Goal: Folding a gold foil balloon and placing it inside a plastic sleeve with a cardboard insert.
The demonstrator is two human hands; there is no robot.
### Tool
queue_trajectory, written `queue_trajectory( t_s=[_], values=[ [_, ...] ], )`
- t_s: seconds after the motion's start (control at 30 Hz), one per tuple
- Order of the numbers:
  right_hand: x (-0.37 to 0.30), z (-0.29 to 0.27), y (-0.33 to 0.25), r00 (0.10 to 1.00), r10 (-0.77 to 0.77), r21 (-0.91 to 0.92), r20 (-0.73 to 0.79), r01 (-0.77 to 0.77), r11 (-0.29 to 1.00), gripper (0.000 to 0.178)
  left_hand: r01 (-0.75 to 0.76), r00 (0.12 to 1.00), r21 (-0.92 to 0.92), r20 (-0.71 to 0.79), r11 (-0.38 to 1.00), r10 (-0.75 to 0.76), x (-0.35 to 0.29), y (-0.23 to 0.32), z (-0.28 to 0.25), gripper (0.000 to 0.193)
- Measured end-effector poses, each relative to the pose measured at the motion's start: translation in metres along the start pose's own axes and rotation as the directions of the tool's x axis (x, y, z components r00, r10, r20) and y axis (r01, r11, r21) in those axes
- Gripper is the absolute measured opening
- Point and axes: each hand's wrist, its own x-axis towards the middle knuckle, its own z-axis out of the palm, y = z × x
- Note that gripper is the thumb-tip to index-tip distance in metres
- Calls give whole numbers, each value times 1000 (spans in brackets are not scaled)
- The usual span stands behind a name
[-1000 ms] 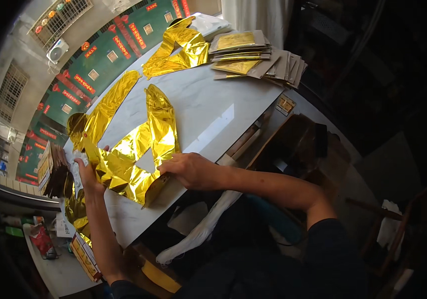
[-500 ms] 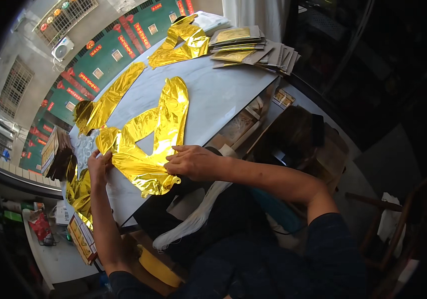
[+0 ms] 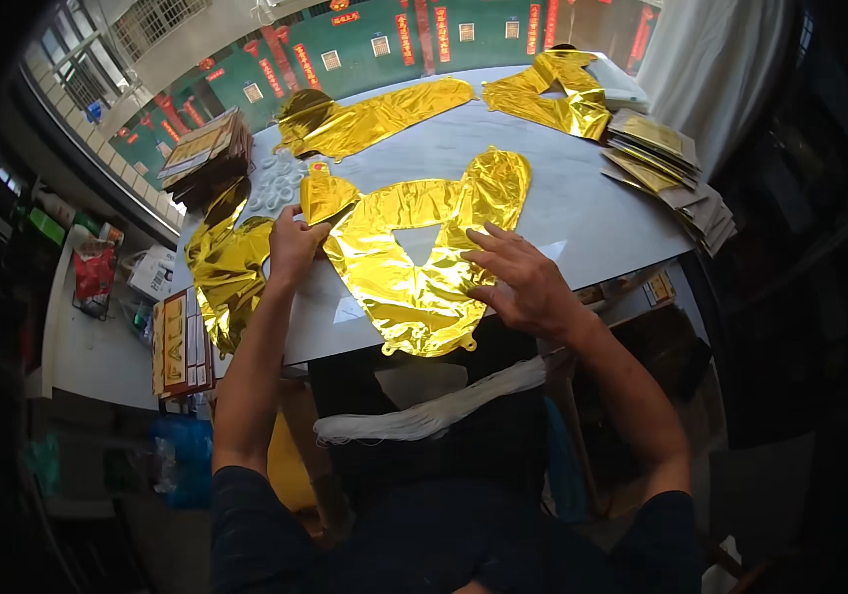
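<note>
A flat, uninflated gold foil balloon (image 3: 409, 307) with a triangular hole lies on the pale table (image 3: 592, 213) in front of me. My left hand (image 3: 295, 246) pinches its left side, next to a narrow foil end. Over the balloon's right side is my right hand (image 3: 523, 282), its fingers apart and the fingertips at the foil; whether they press on it is hard to tell. Another gold foil balloon (image 3: 384, 121) stretches along the far edge. A third one (image 3: 548, 94) lies at the far right, and more gold foil (image 3: 228, 262) hangs at the left edge.
Clear plastic rings (image 3: 276, 183) lie beyond my left hand. Stacks of flat packets stand at the left (image 3: 208, 153) and right (image 3: 666, 163) of the table. A bundle of white string (image 3: 429, 414) crosses my lap. To the left is a side shelf (image 3: 112, 346) with small goods.
My view has turned, so the table now faces me more squarely. The right hand has loosened from the balloon's lower right edge and spread its fingers. The left hand still pinches the foil.
</note>
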Motion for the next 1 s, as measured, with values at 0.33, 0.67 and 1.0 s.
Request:
queue_trajectory(
  t_s=[0.33,0.67,1.0],
  values=[
    [37,10,50,930,27,-161,367,35,986,70,-539,790,485,9,688,613,-58,63,-4,75],
    [97,-19,50,931,128,-81,343,-106,991,25,-693,702,416,574,588,421,-58,49,9,74],
    [253,32,250,926,-235,-518,295,362,775,36,-763,639,313,502,566,583,-1,94,12,57]
  ],
)
